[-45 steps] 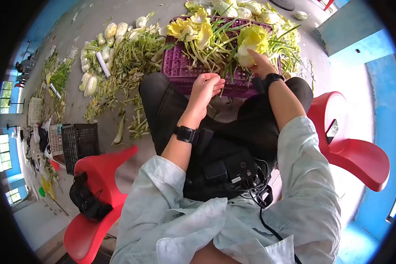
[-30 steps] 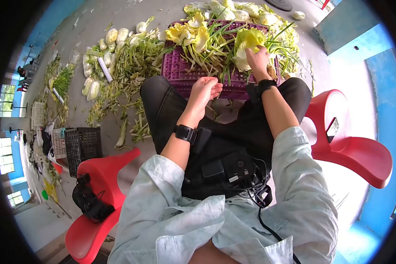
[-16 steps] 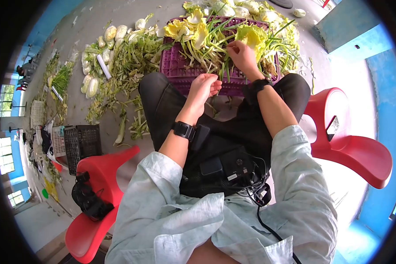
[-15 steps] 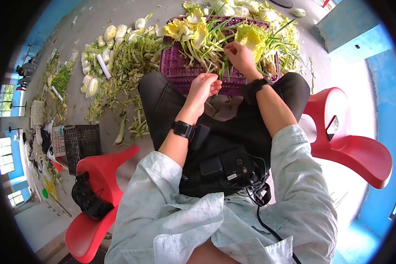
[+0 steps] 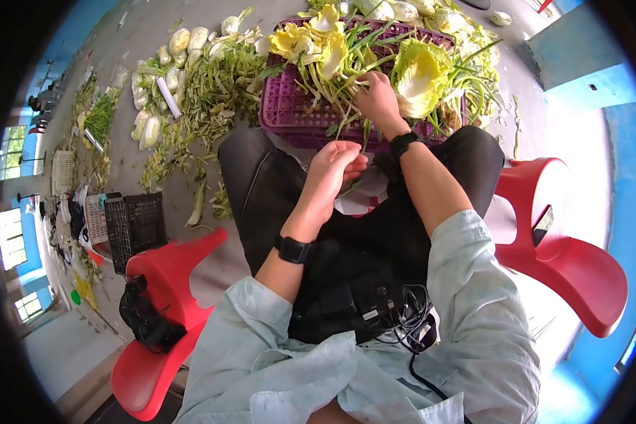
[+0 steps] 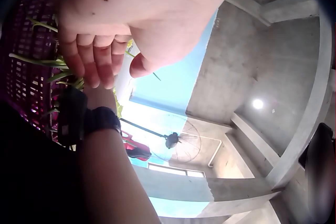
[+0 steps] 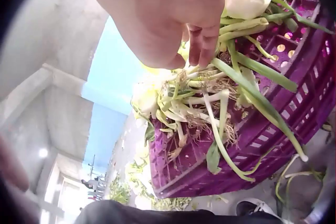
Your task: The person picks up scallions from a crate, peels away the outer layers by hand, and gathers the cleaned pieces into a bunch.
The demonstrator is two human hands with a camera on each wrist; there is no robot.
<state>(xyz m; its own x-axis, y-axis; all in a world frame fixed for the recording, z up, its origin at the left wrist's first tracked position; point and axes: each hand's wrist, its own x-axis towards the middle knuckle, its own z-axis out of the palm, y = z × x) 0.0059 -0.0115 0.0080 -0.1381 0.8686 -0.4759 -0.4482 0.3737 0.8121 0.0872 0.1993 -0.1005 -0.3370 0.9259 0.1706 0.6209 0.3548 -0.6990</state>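
Note:
My right hand (image 5: 378,102) reaches over an upturned purple plastic crate (image 5: 279,106), its thumb and fingers pinching in among scallions (image 7: 210,98) with white stalks and stringy roots. More scallions (image 5: 325,92) lie in a loose heap there. Beside that hand, on its right, rests a cupped yellow-green napa cabbage leaf (image 5: 422,79). Ruffled yellow cabbage leaves (image 5: 318,44) sit on the crate's left part. My left hand (image 5: 332,173) hovers before the crate's near edge, palm turned inward, fingers loosely bent with nothing between them in the left wrist view.
Trimmed leaves and stalks (image 5: 219,106) litter the floor at left, beside several whole napa cabbages (image 5: 180,42). More cabbages (image 5: 403,10) lie behind the crate. Red plastic seats (image 5: 166,283) flank me. A black crate (image 5: 134,226) stands at left. Cables and black boxes rest on my lap.
My right hand has let go of the cabbage and moved left into the scallions. The cabbage leaf now lies with its hollow showing. My left hand has stayed nearly still.

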